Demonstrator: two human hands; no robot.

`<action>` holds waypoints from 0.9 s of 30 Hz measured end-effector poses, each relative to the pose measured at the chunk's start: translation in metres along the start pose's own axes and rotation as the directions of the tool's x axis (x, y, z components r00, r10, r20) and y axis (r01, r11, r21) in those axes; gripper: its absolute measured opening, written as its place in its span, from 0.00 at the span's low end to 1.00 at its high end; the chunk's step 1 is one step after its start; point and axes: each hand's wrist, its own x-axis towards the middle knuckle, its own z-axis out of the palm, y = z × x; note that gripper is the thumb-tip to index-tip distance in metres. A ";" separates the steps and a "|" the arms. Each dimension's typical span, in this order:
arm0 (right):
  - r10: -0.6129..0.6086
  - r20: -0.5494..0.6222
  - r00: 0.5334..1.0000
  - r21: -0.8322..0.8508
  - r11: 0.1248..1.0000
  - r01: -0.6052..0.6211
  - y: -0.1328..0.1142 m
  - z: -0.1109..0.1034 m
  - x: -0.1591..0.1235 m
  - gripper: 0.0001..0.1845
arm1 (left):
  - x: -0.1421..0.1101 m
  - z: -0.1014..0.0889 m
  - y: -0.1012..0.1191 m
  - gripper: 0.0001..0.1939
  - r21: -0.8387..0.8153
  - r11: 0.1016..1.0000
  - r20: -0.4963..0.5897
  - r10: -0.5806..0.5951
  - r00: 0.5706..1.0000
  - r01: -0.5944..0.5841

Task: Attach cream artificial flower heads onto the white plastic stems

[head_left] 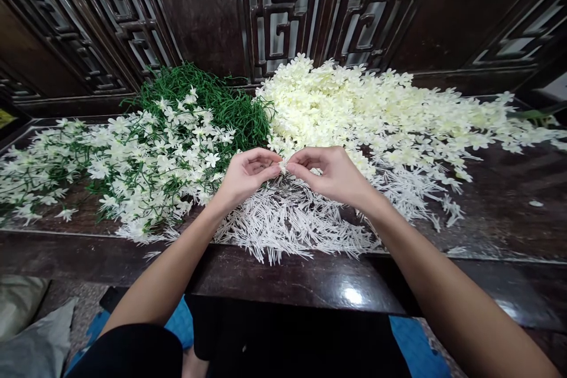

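Note:
My left hand (pixel 251 175) and my right hand (pixel 328 172) meet at the middle of the bench, fingertips pinched close together. Between them is a small white artificial flower (pixel 283 166), mostly covered by the fingers. Below the hands lies a heap of thin white stamen-like sprigs (pixel 292 224). Behind and to the right spreads a big pile of cream-white artificial blossoms (pixel 345 100). Tangled green plastic stems (pixel 208 94) are heaped behind my left hand. White flowers on green stems (pixel 146 159) are piled at the left.
Everything rests on a dark glossy wooden bench (pixel 509 201) with a raised front edge. Its carved lattice back (pixel 199 12) stands behind the piles. One loose white petal (pixel 535 204) lies at the right. Pale sacks (pixel 31 331) and a blue mat (pixel 416 342) are on the floor.

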 end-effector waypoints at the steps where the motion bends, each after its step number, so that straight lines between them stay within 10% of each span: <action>1: 0.009 0.008 1.000 0.008 1.000 -0.009 0.000 0.000 0.000 0.11 | 0.000 0.000 0.000 0.10 -0.008 1.000 -0.011 0.004 1.000 -0.004; 10: 0.116 0.012 0.993 -0.025 0.993 -0.116 -0.002 0.002 0.001 0.25 | 0.001 0.000 -0.001 0.11 -0.023 0.998 0.001 0.054 0.999 -0.054; 27: 0.111 0.081 0.991 0.167 0.978 -0.123 -0.003 -0.011 0.000 0.11 | -0.001 0.000 0.005 0.10 0.003 0.997 0.021 -0.077 0.997 0.077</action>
